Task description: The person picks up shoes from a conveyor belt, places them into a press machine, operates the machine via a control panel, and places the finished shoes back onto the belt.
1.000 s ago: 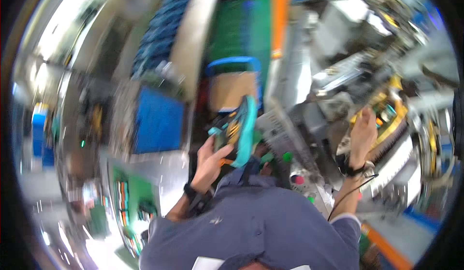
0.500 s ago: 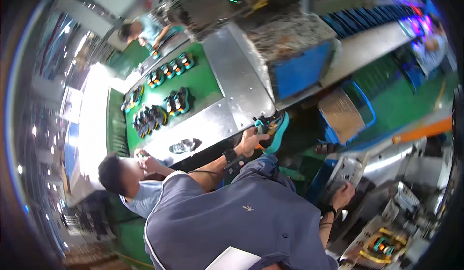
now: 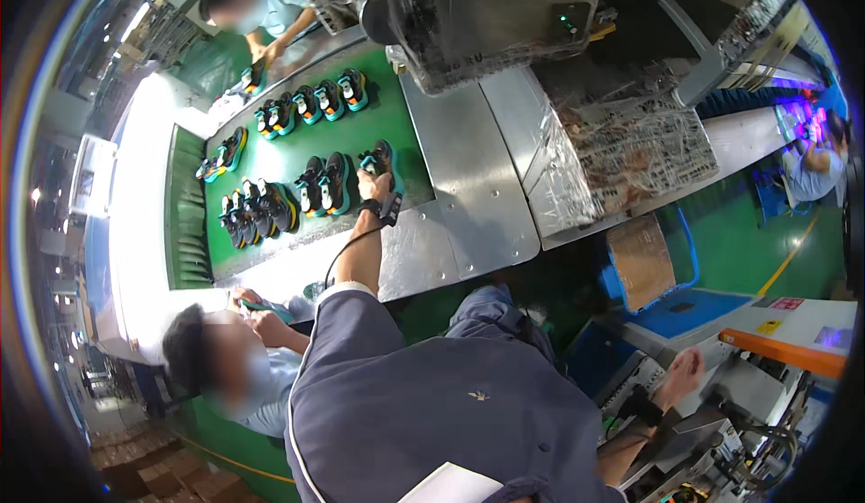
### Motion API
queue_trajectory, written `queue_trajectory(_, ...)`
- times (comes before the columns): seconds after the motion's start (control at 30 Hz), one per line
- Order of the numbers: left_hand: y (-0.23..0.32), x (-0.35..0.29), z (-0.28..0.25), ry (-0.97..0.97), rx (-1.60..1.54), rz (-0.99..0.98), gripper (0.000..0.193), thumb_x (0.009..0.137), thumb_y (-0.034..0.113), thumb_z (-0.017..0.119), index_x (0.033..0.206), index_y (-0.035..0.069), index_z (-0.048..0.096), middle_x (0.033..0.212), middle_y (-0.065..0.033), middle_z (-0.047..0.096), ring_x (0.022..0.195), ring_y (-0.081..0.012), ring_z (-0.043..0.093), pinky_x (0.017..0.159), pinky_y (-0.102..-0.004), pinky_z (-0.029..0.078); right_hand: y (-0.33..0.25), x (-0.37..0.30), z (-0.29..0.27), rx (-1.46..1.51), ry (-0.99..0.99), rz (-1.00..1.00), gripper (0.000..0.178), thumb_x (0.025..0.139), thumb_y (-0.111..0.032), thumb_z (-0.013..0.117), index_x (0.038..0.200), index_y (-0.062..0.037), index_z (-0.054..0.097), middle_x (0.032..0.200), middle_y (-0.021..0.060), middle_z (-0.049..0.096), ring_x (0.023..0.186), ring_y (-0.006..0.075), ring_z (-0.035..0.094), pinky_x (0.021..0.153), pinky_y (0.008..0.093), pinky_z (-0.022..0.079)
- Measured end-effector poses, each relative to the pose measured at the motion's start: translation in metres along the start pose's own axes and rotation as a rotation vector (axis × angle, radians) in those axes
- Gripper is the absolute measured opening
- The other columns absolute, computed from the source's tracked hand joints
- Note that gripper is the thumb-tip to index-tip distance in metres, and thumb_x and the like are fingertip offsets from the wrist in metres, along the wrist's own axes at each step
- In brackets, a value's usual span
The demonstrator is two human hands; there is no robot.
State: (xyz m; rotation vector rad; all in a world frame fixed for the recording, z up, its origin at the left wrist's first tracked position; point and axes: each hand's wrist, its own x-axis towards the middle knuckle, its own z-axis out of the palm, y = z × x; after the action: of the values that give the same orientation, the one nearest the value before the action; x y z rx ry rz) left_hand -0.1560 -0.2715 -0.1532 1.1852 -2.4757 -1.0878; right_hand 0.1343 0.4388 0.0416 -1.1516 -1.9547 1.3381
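My left hand (image 3: 377, 185) reaches over the green conveyor belt (image 3: 284, 165), its fingers closed around the heel end of a black sneaker (image 3: 385, 154) with a turquoise sole. That sneaker rests on or just above the belt, beside a pair of similar black sneakers (image 3: 335, 181); contact underneath is hidden. Off to the right, my right hand (image 3: 682, 375) is in the air by a grey machine (image 3: 743, 390), fingers loosely bent and apart. Nothing shows in it.
More sneakers (image 3: 261, 210) stand in rows on the belt. A co-worker (image 3: 216, 359) sits close at my left; another (image 3: 261, 17) works across the belt. A plastic-wrapped machine (image 3: 631, 143) stands ahead, with a blue-framed chair (image 3: 644, 260) at right. An orange-edged panel (image 3: 784, 350) juts in.
My left hand has carried the sneaker from the table's front edge forward and left onto the belt area. My right hand has moved right, away from the machine's metal plate. The view has shifted.
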Motion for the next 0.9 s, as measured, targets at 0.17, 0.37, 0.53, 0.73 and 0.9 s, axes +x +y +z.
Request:
queue_trajectory(0.17,-0.059,0.081,0.007,-0.251,0.836,0.469,0.034,0.077,0.033,0.067,0.091,0.002,0.068,0.094,-0.0203,0.068,0.091,-0.0372,0.065,0.081,-0.0472,0.052,-0.101,0.011,0.065,0.095,-0.069,-0.143,0.033,0.09,-0.018,0.065,0.117,0.0009,0.059,0.103,0.0084,0.065,0.09,0.0168,0.062,0.078,0.0273,0.05)
queue_trajectory(0.37,0.05,-0.08,0.005,-0.665,0.435,0.605,0.042,0.088,0.017,0.065,0.12,-0.008,0.057,0.114,-0.0243,0.063,0.105,-0.0311,0.062,0.091,-0.0377,0.047,-0.193,0.045,0.125,0.265,0.069,-0.179,0.021,0.086,-0.011,0.069,0.105,-0.0025,0.065,0.093,0.0067,0.069,0.075,0.0129,0.065,0.062,0.0223,0.049)
queue_trajectory(0.53,0.218,-0.276,-0.036,-1.904,-0.459,0.318,0.05,0.091,0.0,0.062,0.138,0.0,0.046,0.132,-0.0142,0.057,0.122,-0.0245,0.055,0.103,-0.0349,0.043,-0.231,0.041,0.152,0.364,-0.003,-0.293,0.019,0.086,-0.01,0.069,0.103,-0.0034,0.065,0.091,0.0068,0.07,0.074,0.0115,0.065,0.061,0.0219,0.049)
queue_trajectory(0.73,0.331,-0.412,-0.022,-2.131,-0.625,0.356,0.055,0.094,0.019,0.063,0.14,-0.001,0.041,0.133,-0.0165,0.054,0.123,-0.0274,0.053,0.107,-0.0407,0.041,-0.24,0.04,0.148,0.573,-0.053,-0.392,0.014,0.087,-0.006,0.067,0.101,-0.0019,0.065,0.087,0.0052,0.068,0.071,0.0098,0.063,0.062,0.0226,0.05)
queue_trajectory(0.9,0.345,-0.486,0.0,-2.056,-0.63,0.398,0.035,0.096,0.028,0.061,0.114,-0.002,0.058,0.103,-0.0109,0.066,0.093,-0.0197,0.065,0.086,-0.0339,0.053,-0.213,0.06,0.126,0.348,0.111,-0.549,0.017,0.087,-0.008,0.064,0.103,-0.0013,0.065,0.091,0.009,0.069,0.07,0.0122,0.062,0.063,0.0245,0.05)
